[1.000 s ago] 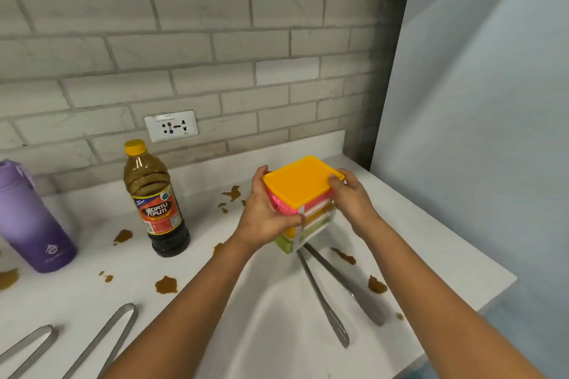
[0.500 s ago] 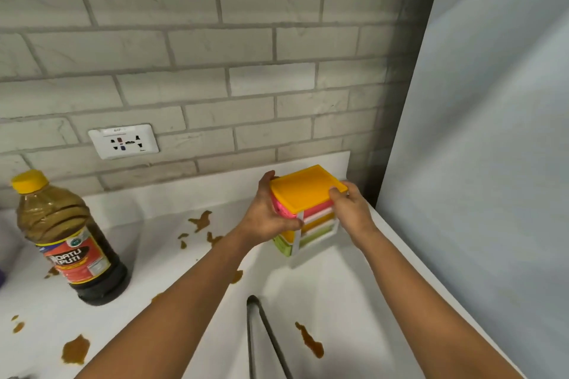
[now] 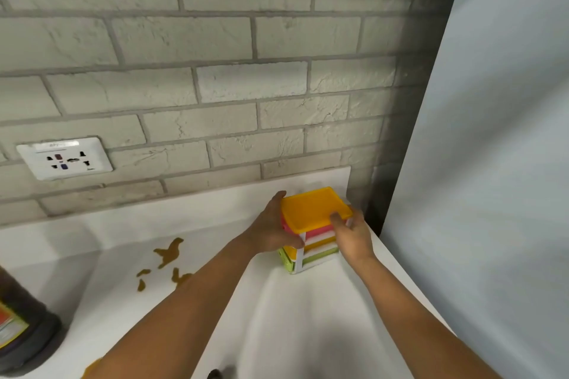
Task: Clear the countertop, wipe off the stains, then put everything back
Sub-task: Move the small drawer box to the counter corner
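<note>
A small drawer box (image 3: 311,215) with an orange top and pink, yellow and green drawers in a white frame stands at the far right corner of the white countertop (image 3: 308,317), its base on or just above the surface. My left hand (image 3: 271,229) grips its left side. My right hand (image 3: 352,234) grips its right front corner. Brown stains (image 3: 169,252) lie on the counter to the left of the box.
A dark sauce bottle (image 3: 21,326) stands at the left edge of view. A wall socket (image 3: 64,158) sits in the brick wall behind the counter. A pale wall (image 3: 492,163) closes the right side. The tip of metal tongs (image 3: 215,374) shows at the bottom.
Both hands have carried the drawer box away from me, toward the back right corner of the counter, and lowered it. The view has shifted right; the purple flask is out of frame.
</note>
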